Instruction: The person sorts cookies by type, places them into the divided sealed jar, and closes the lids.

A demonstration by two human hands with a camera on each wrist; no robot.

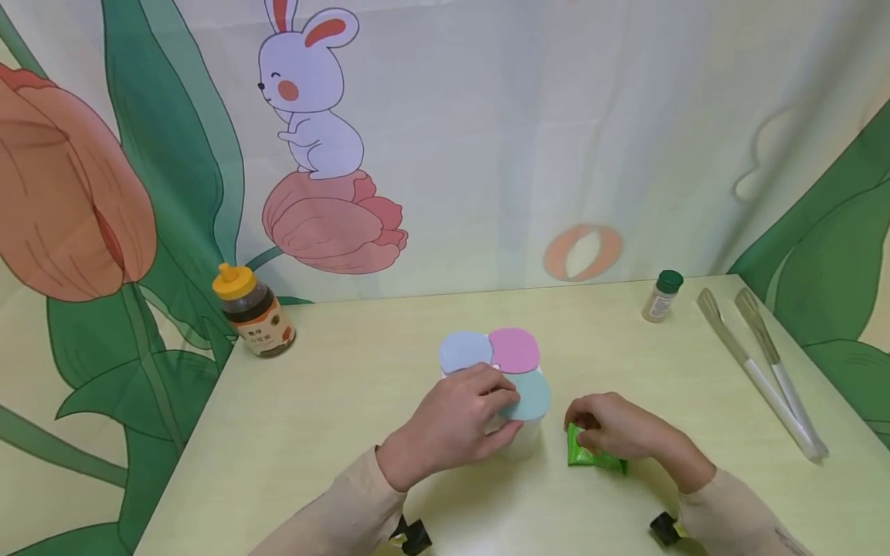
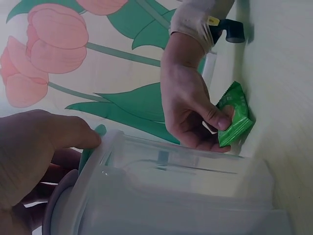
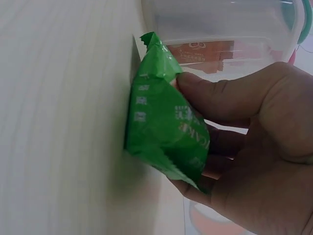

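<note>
Your left hand (image 1: 455,421) is resting on the near-left part of the four-compartment plastic container (image 1: 511,401), with its fingers curling over the top and the thumb pressing against the edge of the teal lid (image 1: 531,394). In the left wrist view that thumb is sitting right at the lid's rim while the clear container wall (image 2: 186,191) is filling the lower frame. The pale blue lid (image 1: 464,351) and the pink lid (image 1: 514,349) are lying closed on the far side of the container, touching each other. The container is standing near the middle of the table (image 1: 334,417), a little toward the near edge.

Your right hand (image 1: 615,427) is pinching a green snack packet (image 1: 591,455) just beside the container's right side, thumb on one face and fingers behind, with the packet's lower edge touching the tabletop. The right wrist view is showing white lettering on the packet (image 3: 164,129).

A honey bottle (image 1: 256,313) with a yellow cap is standing by the far-left corner. A small green-capped shaker jar (image 1: 662,296) is standing near the far-right corner, and clear plastic tongs (image 1: 761,371) are lying along the right edge.
</note>
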